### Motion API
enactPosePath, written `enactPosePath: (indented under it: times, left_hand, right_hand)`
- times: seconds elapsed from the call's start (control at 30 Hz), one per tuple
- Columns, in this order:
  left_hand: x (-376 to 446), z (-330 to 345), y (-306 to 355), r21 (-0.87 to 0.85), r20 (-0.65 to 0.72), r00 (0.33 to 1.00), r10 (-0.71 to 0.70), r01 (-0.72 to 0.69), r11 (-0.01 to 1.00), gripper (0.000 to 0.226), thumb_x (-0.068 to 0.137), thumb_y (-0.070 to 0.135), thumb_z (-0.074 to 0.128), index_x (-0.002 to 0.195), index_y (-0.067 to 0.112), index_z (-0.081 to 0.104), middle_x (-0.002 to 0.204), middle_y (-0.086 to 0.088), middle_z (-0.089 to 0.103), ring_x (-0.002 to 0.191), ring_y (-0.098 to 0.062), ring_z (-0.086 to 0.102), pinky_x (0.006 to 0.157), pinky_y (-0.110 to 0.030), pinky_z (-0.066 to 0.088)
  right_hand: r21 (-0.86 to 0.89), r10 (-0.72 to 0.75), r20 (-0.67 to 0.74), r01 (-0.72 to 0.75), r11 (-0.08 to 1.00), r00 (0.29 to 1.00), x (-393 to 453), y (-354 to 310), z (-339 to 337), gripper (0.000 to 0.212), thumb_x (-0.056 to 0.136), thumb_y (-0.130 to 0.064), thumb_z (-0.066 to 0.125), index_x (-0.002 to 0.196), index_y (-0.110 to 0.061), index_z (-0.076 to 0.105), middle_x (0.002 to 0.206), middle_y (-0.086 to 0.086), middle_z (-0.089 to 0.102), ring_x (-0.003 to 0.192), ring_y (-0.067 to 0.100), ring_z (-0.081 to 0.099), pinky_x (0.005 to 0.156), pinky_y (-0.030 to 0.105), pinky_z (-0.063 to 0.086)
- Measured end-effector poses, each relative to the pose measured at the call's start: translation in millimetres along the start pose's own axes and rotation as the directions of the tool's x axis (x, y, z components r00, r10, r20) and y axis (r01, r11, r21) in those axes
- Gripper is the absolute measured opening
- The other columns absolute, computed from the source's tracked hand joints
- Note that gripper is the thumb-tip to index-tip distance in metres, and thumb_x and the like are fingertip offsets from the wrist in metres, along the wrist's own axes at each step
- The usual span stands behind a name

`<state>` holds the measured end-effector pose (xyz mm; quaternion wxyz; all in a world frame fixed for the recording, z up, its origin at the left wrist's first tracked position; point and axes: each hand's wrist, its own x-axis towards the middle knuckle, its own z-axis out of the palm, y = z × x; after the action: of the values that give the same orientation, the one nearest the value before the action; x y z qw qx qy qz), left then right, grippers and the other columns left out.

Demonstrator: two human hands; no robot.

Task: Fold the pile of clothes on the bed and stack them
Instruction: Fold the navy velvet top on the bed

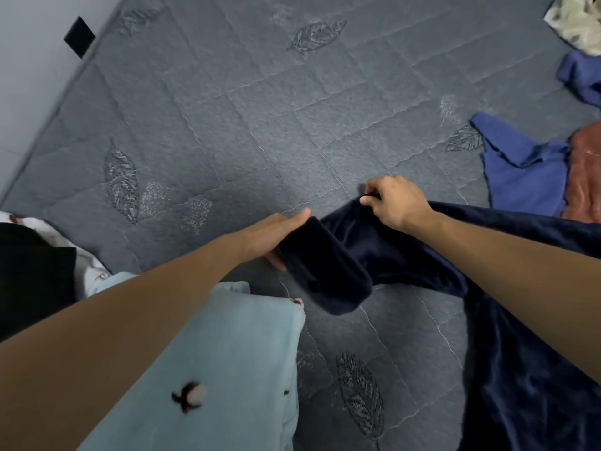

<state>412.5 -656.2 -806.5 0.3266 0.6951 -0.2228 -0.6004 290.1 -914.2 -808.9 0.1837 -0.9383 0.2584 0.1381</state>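
The left forearm crosses the lower left of the frame closest to the lens, passing over a light blue fleece garment (227,353) printed with small brown-and-white cotton bolls, which lies flat on the bed at bottom centre-left. At the end of that arm, the left hand (276,236) sits just left of centre with its fingers held straight and together, the thumb tucked beneath, so that a folded edge of the dark navy plush garment (341,265) is caught between fingers and thumb. The right hand (395,203), a little higher and to the right of centre, has its fingers curled down over the upper edge of the same navy cloth, pinching it. Between the two hands the fabric sags in a thick roll, and from the right hand it trails down the right side of the frame to the lower right corner. Beneath everything spreads the grey quilted bedcover (244,109) stitched with leaf shapes. At the right edge, well apart from the hands, lie a blue garment (520,177) and, touching it, a rust-coloured one (585,170); further up are another blue piece (582,76) and a pale patterned cloth (575,21) in the upper right corner. At the left edge sits a black item (32,271) on white fabric.
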Motion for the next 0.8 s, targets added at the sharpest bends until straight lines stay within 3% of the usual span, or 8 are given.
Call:
enactPosePath:
  times: [0.13,0.23,0.3,0.37,0.5,0.67,0.77,0.8]
  left_hand:
    - [0,-11,-4,-0.069,-0.059,0.998,0.034,-0.038,0.997,0.061,0.098,0.069,0.052,0.076,0.020,0.078,0.080,-0.006,0.077,0.075,-0.023,0.076,0.071,-0.034,0.062]
    - [4,-26,-11,0.066,-0.146,0.979,0.144,-0.136,0.989,0.016,0.094,0.017,0.076,0.080,0.013,0.070,0.085,-0.006,0.067,0.081,-0.017,0.063,0.081,-0.037,0.053]
    - [4,-37,-15,0.158,-0.160,0.967,0.200,-0.175,0.972,0.022,0.086,-0.009,0.071,0.088,0.013,0.069,0.094,-0.005,0.068,0.087,-0.018,0.059,0.086,-0.037,0.048]
    - [0,-45,-21,0.123,-0.220,0.960,0.172,-0.147,0.981,0.041,0.082,-0.020,0.060,0.102,0.014,0.069,0.098,-0.006,0.069,0.081,-0.019,0.060,0.076,-0.033,0.049]
    - [1,-55,-37,0.058,-0.432,0.900,0.051,-0.029,0.998,0.043,0.086,-0.019,0.058,0.110,0.016,0.062,0.096,-0.010,0.070,0.060,-0.014,0.058,0.052,-0.019,0.047]
    - [0,-64,-46,0.232,-0.495,0.867,0.051,0.075,0.970,0.022,0.089,-0.002,0.068,0.091,0.021,0.069,0.090,-0.002,0.075,0.086,-0.021,0.070,0.077,-0.024,0.049]
    - [-6,-68,-51,0.214,-0.585,0.810,0.045,0.100,0.972,0.005,0.093,0.010,0.075,0.097,0.010,0.074,0.098,-0.010,0.076,0.100,-0.027,0.072,0.092,-0.035,0.055]
    - [-9,-69,-51,0.157,-0.608,0.794,-0.006,0.127,0.979,0.013,0.093,0.016,0.078,0.099,0.005,0.074,0.097,-0.012,0.076,0.097,-0.029,0.072,0.090,-0.039,0.057]
  right_hand:
    - [-0.002,0.027,-0.030,-0.027,1.000,0.999,2,-4,-1,0.013,0.103,-0.031,0.061,0.091,-0.027,0.059,0.102,0.004,0.070,0.102,0.032,0.064,0.078,0.037,0.040]
    - [-0.014,0.032,-0.050,-0.033,0.999,0.998,4,-4,1,0.011,0.104,-0.030,0.058,0.100,-0.022,0.063,0.107,0.008,0.071,0.104,0.035,0.063,0.078,0.038,0.041]
    - [-0.019,0.037,-0.052,-0.038,0.999,0.998,3,-6,4,0.011,0.104,-0.029,0.059,0.101,-0.019,0.063,0.111,0.010,0.070,0.109,0.037,0.062,0.082,0.040,0.042]
    - [-0.087,0.000,-0.090,-0.008,0.996,0.996,-2,-13,8,0.010,0.100,-0.027,0.063,0.101,-0.018,0.059,0.115,0.009,0.064,0.115,0.036,0.056,0.091,0.045,0.040]
    - [-0.203,-0.214,-0.289,0.159,0.966,0.933,-30,-49,33,0.028,0.083,-0.019,0.076,0.103,-0.016,0.058,0.110,0.010,0.052,0.105,0.034,0.049,0.083,0.046,0.038]
    - [-0.065,-0.312,-0.204,0.305,0.950,0.928,-59,-110,84,0.032,0.098,-0.038,0.056,0.125,-0.021,0.058,0.119,0.003,0.052,0.108,0.027,0.050,0.084,0.045,0.044]
    - [-0.004,-0.269,-0.230,0.275,0.961,0.935,-66,-128,106,0.052,0.101,-0.038,0.050,0.149,-0.018,0.047,0.148,0.003,0.046,0.133,0.024,0.044,0.106,0.043,0.041]
    - [0.004,-0.265,-0.231,0.273,0.962,0.936,-68,-130,112,0.059,0.102,-0.038,0.047,0.155,-0.015,0.040,0.158,0.004,0.040,0.143,0.023,0.038,0.115,0.042,0.035]
